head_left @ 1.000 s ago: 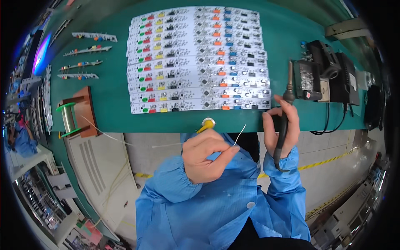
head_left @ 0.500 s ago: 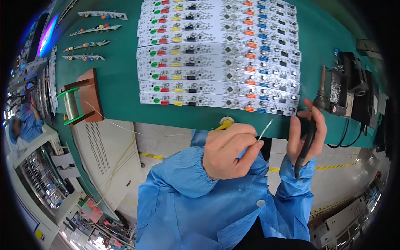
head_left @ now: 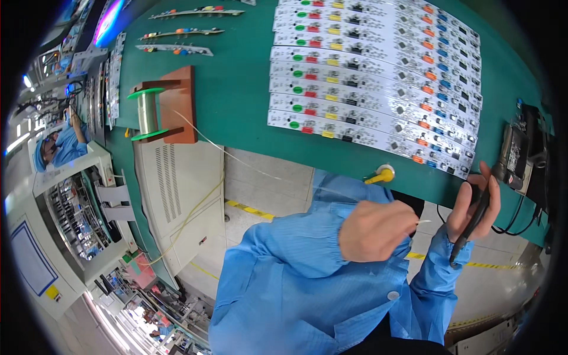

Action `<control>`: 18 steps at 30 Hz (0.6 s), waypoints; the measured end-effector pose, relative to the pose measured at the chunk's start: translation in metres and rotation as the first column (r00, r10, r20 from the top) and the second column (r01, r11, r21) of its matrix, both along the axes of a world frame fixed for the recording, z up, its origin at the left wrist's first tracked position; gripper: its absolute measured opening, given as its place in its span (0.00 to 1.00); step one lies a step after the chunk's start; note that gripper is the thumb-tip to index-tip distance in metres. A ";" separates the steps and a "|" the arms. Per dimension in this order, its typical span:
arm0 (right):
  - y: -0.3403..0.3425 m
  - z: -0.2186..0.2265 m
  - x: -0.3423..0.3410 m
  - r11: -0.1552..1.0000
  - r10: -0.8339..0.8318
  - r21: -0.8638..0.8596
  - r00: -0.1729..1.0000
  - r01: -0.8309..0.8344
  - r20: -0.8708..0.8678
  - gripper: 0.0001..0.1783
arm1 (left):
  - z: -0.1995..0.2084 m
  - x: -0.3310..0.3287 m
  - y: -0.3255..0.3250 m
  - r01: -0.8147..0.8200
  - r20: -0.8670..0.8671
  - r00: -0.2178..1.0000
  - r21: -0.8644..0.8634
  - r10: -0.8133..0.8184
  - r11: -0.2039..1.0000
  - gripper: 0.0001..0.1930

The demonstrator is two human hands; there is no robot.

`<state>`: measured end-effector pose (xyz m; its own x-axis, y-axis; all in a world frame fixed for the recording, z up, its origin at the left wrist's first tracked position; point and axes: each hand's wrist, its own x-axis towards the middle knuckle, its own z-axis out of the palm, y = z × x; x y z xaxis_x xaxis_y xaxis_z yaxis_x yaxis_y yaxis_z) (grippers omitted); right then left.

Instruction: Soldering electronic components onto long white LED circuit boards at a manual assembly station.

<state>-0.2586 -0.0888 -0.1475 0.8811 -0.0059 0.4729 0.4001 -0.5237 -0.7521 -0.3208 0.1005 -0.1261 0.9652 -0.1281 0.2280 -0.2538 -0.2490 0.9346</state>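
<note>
My left hand (head_left: 378,231) is closed, its fingers pinched on a thin solder wire (head_left: 423,222) whose short end sticks out past the fingertips. The wire trails back left toward a solder spool (head_left: 148,114) with green flanges, on a reddish-brown stand (head_left: 185,106). My right hand (head_left: 475,207) grips the black handle of a soldering iron (head_left: 471,228). The iron's far end lies at a dark holder (head_left: 513,158), so its tip is hard to see. Beyond both hands, long white circuit boards (head_left: 373,137) with coloured parts lie in overlapping rows on the green table.
Several more boards (head_left: 177,49) stand on edge at the far left of the green table (head_left: 236,112). A yellow plug (head_left: 380,176) sits at the near table edge. Cables (head_left: 523,222) hang at the right. Another person (head_left: 62,142) is at the far left.
The whole view has shifted, carrying the boards and spool rightward in the picture. My left hand has drawn nearer my body, with less wire showing. My right hand still holds the soldering iron.
</note>
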 end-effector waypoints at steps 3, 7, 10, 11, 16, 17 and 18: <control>-0.005 -0.003 -0.001 1.000 -0.007 0.027 1.000 0.006 0.018 0.26 | -0.018 -0.002 -0.021 0.060 0.064 0.996 -0.016 -0.058 0.998 0.08; -0.003 -0.003 -0.001 0.999 -0.005 0.038 1.000 0.005 0.011 0.25 | -0.037 -0.012 -0.030 0.129 0.037 0.990 0.138 -0.135 0.982 0.08; -0.005 -0.004 -0.003 1.000 -0.015 0.016 1.000 0.014 0.022 0.25 | -0.039 -0.015 -0.029 0.200 -0.008 0.979 0.241 -0.204 0.950 0.09; -0.003 -0.003 -0.003 1.000 -0.020 0.022 1.000 0.019 0.020 0.25 | -0.039 -0.015 -0.026 0.177 0.050 0.979 0.285 -0.199 0.942 0.10; 0.002 0.001 -0.001 1.000 -0.004 0.010 1.000 0.004 -0.006 0.26 | -0.005 -0.009 -0.004 0.140 0.160 0.974 0.146 -0.163 0.979 0.12; 0.002 0.000 0.001 1.000 0.016 0.001 1.000 -0.016 0.019 0.27 | 0.002 -0.012 0.001 0.160 0.179 0.969 0.059 -0.168 0.985 0.12; 0.001 0.000 0.001 1.000 0.019 -0.003 1.000 -0.019 0.013 0.28 | 0.010 -0.014 0.008 0.153 0.233 0.961 -0.013 -0.146 0.988 0.12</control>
